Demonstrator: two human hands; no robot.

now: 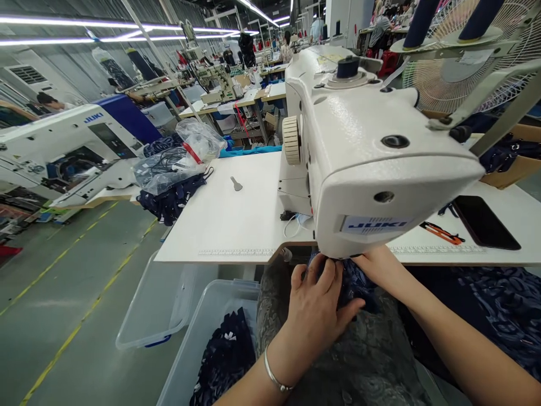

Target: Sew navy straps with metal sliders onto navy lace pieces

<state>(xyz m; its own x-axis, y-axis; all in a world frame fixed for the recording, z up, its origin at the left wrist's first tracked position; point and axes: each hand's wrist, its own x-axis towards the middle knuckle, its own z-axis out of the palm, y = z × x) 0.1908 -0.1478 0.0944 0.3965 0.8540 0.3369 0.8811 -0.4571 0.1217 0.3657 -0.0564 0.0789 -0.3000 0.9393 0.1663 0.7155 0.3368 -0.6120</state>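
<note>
The left hand, at lower centre, has its fingers bent down over the dark cloth, thumb spread to the side; whether its grip pinches the cloth or only presses it, I cannot tell. The right hand reaches in from the lower right, its fingers lost behind the machine, so its grip cannot be told either.

The cloth lies just below the machine's head, at the desk edge. I judge this piece to be partway through — both hands are at it, and it is not yet set aside. The head hides the needle area, so how much is stitched does not show.

More dark pieces lie in the tub at lower left, and a patterned pile sits at the lower right; which of them is done and which is waiting cannot be told.

On the desk, snips and a phone lie right of centre, a small metal piece left of it. A clear bag rests on dark fabric at the desk's left end. None of these crowds the hands — only the head blocks the view.
</note>
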